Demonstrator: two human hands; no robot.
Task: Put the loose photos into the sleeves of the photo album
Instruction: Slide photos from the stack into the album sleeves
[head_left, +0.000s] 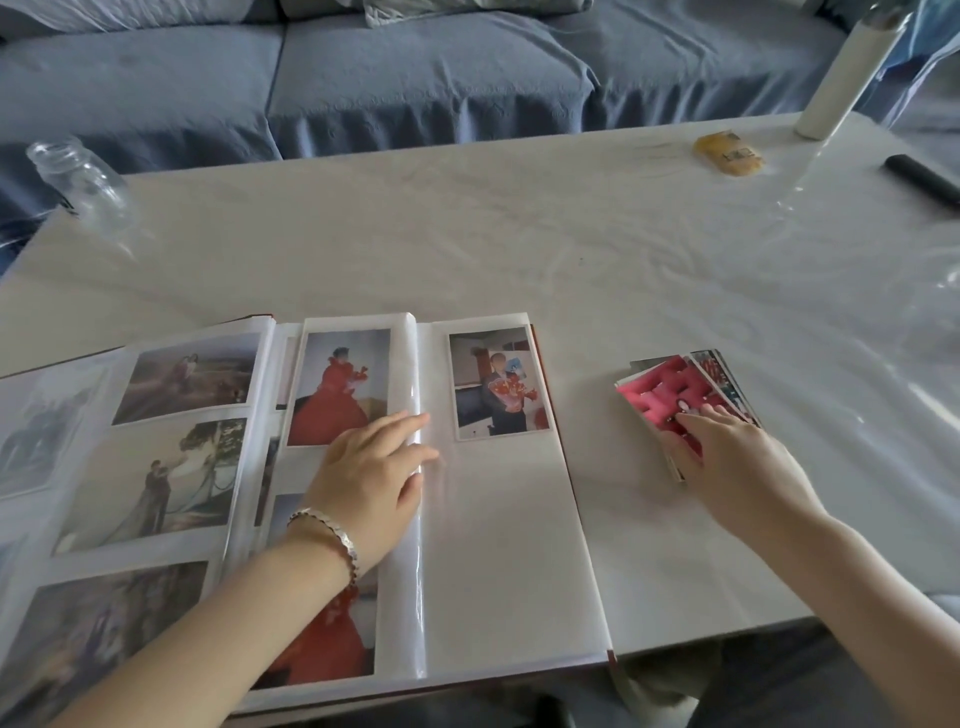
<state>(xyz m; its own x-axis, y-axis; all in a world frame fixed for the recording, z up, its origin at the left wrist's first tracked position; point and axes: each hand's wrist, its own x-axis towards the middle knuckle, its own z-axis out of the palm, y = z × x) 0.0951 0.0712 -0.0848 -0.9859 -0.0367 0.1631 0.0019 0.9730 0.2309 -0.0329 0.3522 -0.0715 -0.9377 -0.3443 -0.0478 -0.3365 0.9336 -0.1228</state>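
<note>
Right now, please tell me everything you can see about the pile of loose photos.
The pile of loose photos lies flat on the white table cover, right of the open album and apart from it. The prints are slightly fanned; the top one is mostly pink and red. The right hand rests on its near part.

Soft, even daylight, no hard shadows; sharpness moderate.
I note glare streaks on the plastic table cover (810, 192) at right and down the album (415, 395) page fold; its left edge is blurred; the cover's far edge bows toward the corners.
</note>
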